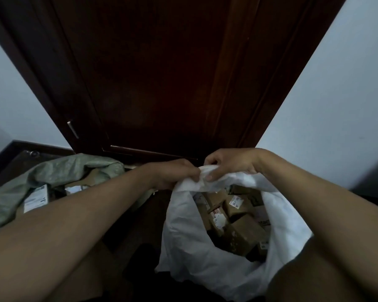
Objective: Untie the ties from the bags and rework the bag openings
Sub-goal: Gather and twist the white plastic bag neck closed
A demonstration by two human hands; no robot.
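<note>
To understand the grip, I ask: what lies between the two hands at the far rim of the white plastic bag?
Head view: only bunched rim of the white plastic bag between left hand and right hand.

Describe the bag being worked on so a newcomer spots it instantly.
Start at the dark wooden door; below it and to the right stands a white plastic bag. Its mouth gapes over brown cardboard boxes, and the left hand and right hand pinch its far rim. The neighbouring sack to the left is greenish and untouched.
</note>
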